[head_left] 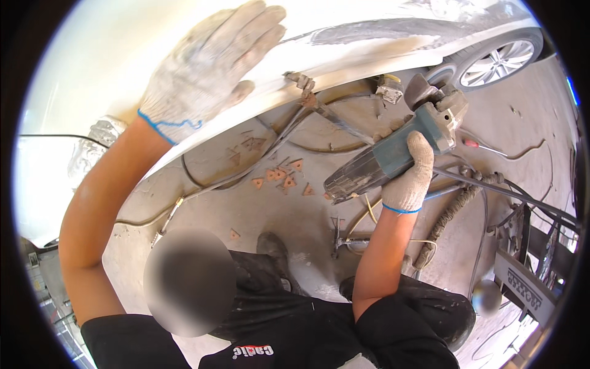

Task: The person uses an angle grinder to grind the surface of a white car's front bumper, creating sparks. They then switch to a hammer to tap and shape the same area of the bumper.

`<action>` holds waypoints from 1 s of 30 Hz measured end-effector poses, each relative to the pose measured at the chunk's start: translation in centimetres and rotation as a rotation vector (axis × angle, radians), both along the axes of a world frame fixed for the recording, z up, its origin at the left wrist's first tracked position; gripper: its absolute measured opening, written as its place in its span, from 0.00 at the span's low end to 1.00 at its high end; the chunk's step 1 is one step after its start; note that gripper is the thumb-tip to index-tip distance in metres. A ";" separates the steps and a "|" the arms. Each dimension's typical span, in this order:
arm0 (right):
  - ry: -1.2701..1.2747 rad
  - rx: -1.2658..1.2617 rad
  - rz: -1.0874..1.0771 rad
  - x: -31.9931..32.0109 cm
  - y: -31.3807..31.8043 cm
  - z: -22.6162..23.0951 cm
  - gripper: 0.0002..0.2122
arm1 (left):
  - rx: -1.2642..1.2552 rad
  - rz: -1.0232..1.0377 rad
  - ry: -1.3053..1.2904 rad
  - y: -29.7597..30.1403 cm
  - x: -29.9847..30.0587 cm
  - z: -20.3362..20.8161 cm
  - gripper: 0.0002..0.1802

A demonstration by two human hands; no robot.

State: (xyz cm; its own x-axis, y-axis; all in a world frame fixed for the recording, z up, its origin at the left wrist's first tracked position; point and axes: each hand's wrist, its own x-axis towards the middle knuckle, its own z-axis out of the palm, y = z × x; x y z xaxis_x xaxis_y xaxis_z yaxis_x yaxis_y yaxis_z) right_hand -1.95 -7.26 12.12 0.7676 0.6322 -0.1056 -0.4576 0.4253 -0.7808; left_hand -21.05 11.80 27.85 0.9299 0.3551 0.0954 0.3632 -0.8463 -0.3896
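Note:
My left hand [212, 67], in a white knit glove with a blue cuff edge, lies flat against the white car body panel [110, 61], fingers stretched out. A grey sanded patch [375, 32] runs along the panel to the right of that hand. In my right hand [410, 178], gloved the same way, is a teal and black angle grinder [399, 144]. My fingers wrap round its body, partly hidden behind it. Its head and guard point up and right, near the panel's lower edge and apart from it.
Below the panel, several copper-coloured triangular pieces [289, 180] lie on the floor [209, 209]. Cables and a ribbed hose [455, 212] cross it, beside a red-handled screwdriver [471, 142]. A metal rod with a clamp [301, 82] reaches toward the panel. A car wheel [501, 64] stands far right; an equipment frame [525, 283], near right.

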 end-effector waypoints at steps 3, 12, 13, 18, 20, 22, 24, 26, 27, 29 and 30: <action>0.036 -0.011 0.014 -0.2 0.6 -0.5 0.24 | 0.299 -0.125 -0.092 0.9 -6.0 -2.0 0.42; 0.015 -0.002 0.026 -1.0 0.9 0.2 0.23 | 0.358 -0.038 -0.084 0.8 -14.1 -3.8 0.35; 0.030 -0.006 0.016 -1.0 1.0 0.2 0.22 | 0.383 -0.035 -0.092 0.8 -14.9 -4.0 0.34; 0.011 -0.052 0.032 -1.2 0.9 -0.1 0.25 | 0.407 -0.062 -0.128 1.2 -16.4 -3.6 0.34; 0.002 -0.051 0.029 -1.5 1.2 -0.2 0.24 | 0.383 -0.074 -0.147 1.9 -14.2 -2.8 0.38; 0.002 -0.002 0.056 -1.5 1.3 -0.4 0.23 | 0.358 -0.059 -0.083 1.3 -11.9 -1.1 0.38; -0.019 0.004 0.044 -0.7 0.7 -0.3 0.22 | 0.316 -0.056 0.018 0.5 -9.1 0.1 0.35; 0.002 0.001 0.057 -1.6 1.2 -0.2 0.22 | 0.252 -0.084 0.001 0.3 -7.7 0.4 0.35; 0.014 0.007 0.068 -2.1 1.6 -0.3 0.22 | 0.197 -0.125 -0.085 1.0 -7.2 -0.2 0.37; 0.000 0.030 0.078 -2.4 2.0 -0.1 0.22 | 0.385 -0.167 -0.214 2.6 -4.1 -2.7 0.37; -0.010 0.032 0.071 -2.3 2.0 -0.1 0.22 | 0.624 -0.162 -0.245 3.1 -1.4 -4.4 0.35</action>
State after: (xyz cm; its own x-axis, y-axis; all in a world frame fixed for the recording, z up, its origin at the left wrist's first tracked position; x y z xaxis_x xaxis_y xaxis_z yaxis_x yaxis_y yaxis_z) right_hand -4.23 -5.29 11.99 0.7216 0.6880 -0.0771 -0.4795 0.4164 -0.7724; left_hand -22.45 14.93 23.49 0.8920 0.0240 0.4514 0.3912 -0.5416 -0.7441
